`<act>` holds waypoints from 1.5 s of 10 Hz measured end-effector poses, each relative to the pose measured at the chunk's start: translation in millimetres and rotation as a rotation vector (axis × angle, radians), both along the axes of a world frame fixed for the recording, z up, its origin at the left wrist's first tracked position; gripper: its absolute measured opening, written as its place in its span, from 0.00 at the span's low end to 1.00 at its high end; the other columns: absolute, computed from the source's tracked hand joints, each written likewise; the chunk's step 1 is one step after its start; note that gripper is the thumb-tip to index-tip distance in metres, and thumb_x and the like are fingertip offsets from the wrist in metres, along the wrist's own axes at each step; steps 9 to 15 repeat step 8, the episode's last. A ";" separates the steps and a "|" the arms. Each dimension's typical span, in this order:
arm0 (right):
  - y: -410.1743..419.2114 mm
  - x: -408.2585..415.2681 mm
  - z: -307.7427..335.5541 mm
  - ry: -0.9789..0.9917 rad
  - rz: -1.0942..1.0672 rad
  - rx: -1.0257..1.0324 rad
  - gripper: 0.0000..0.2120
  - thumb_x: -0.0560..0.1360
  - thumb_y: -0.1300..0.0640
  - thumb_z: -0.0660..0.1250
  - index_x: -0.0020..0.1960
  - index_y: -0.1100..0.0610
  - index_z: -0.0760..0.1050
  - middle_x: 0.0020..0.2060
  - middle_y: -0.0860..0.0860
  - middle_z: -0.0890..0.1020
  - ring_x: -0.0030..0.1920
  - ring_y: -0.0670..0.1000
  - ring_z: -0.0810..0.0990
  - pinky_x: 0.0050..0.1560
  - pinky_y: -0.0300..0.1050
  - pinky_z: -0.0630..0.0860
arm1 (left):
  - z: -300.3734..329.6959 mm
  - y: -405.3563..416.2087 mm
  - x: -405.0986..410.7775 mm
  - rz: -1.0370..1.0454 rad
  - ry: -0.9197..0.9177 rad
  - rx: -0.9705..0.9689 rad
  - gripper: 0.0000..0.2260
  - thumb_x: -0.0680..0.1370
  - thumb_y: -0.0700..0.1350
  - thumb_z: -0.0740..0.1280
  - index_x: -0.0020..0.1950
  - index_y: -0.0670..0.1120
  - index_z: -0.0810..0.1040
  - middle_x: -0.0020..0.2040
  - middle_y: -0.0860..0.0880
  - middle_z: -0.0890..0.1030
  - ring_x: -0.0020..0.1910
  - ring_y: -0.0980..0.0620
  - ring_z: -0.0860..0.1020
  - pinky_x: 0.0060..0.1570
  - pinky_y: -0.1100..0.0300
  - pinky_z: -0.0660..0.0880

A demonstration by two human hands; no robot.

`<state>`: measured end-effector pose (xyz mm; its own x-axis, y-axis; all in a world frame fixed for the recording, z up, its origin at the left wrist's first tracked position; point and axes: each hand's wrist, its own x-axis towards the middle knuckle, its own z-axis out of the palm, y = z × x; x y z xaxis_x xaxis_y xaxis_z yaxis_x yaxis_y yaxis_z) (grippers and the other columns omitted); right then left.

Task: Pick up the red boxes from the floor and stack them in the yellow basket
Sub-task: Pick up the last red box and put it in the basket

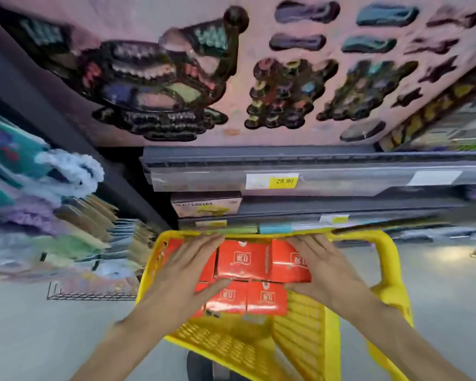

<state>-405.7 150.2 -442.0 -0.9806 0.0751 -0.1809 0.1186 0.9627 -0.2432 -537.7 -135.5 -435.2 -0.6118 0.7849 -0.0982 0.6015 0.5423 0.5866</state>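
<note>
Both hands reach into the yellow basket (390,276). Between them sits a pair of red boxes (261,261), glossy, each with a white emblem on top, side by side on a lower layer of matching boxes (248,298). The left hand (187,270) presses the pair's left side, fingers spread; the right hand (322,268) clasps its right side. A shelf (313,160) with a yellow price tag (272,181) stands beyond the fingertips.

Both hands are reaching into the yellow basket (390,259) — the left hand (184,268) and right hand (323,266) are pressing flat against a pair of red boxes (261,261) lying atop others.
</note>
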 end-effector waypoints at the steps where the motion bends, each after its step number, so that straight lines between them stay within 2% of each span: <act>1: -0.3 -4.7 -16.5 0.013 -0.010 -0.001 0.45 0.59 0.32 0.74 0.69 0.56 0.70 0.60 0.51 0.78 0.60 0.53 0.71 0.65 0.45 0.63 | -11.0 -2.2 -1.6 -0.008 -0.004 -0.015 0.32 0.79 0.67 0.60 0.79 0.58 0.56 0.77 0.63 0.58 0.76 0.63 0.54 0.73 0.66 0.49; 2: -3.1 -5.6 -36.6 -0.032 -0.048 -0.007 0.46 0.60 0.34 0.75 0.70 0.55 0.69 0.62 0.51 0.77 0.64 0.54 0.72 0.69 0.46 0.63 | -19.7 -2.4 -4.7 -0.027 0.005 -0.036 0.32 0.79 0.68 0.58 0.79 0.57 0.56 0.77 0.63 0.58 0.76 0.63 0.53 0.74 0.65 0.48; 3: -10.1 -3.0 -57.1 -0.086 -0.103 -0.020 0.45 0.63 0.34 0.74 0.72 0.53 0.66 0.64 0.50 0.75 0.67 0.54 0.72 0.69 0.48 0.66 | -28.7 -3.4 -6.6 -0.048 0.009 -0.067 0.32 0.79 0.69 0.56 0.80 0.57 0.54 0.78 0.61 0.57 0.77 0.62 0.53 0.76 0.57 0.53; 5: -14.1 -1.9 -80.1 -0.160 -0.189 -0.063 0.45 0.67 0.35 0.72 0.76 0.50 0.58 0.70 0.48 0.68 0.73 0.53 0.63 0.75 0.48 0.59 | -38.9 -6.7 -8.0 -0.049 -0.003 -0.103 0.32 0.79 0.69 0.55 0.80 0.58 0.52 0.79 0.59 0.57 0.78 0.60 0.50 0.76 0.53 0.56; 6: -15.6 -0.3 -77.4 -0.175 -0.190 -0.055 0.47 0.66 0.35 0.73 0.76 0.52 0.57 0.70 0.49 0.68 0.72 0.53 0.64 0.75 0.49 0.58 | -38.3 -7.9 -5.1 -0.056 -0.029 -0.130 0.33 0.79 0.70 0.54 0.80 0.59 0.51 0.78 0.60 0.56 0.78 0.60 0.50 0.76 0.50 0.58; 8: -18.2 7.3 -36.0 -0.149 -0.181 -0.033 0.47 0.68 0.33 0.70 0.78 0.54 0.56 0.74 0.50 0.64 0.74 0.51 0.61 0.75 0.44 0.55 | 6.4 9.4 -11.9 -0.141 0.036 -0.115 0.32 0.79 0.67 0.57 0.80 0.59 0.52 0.78 0.59 0.56 0.78 0.59 0.50 0.75 0.49 0.57; 15: -18.2 7.3 -36.0 -0.149 -0.181 -0.033 0.47 0.68 0.33 0.70 0.78 0.54 0.56 0.74 0.50 0.64 0.74 0.51 0.61 0.75 0.44 0.55 | 6.4 9.4 -11.9 -0.141 0.036 -0.115 0.32 0.79 0.67 0.57 0.80 0.59 0.52 0.78 0.59 0.56 0.78 0.59 0.50 0.75 0.49 0.57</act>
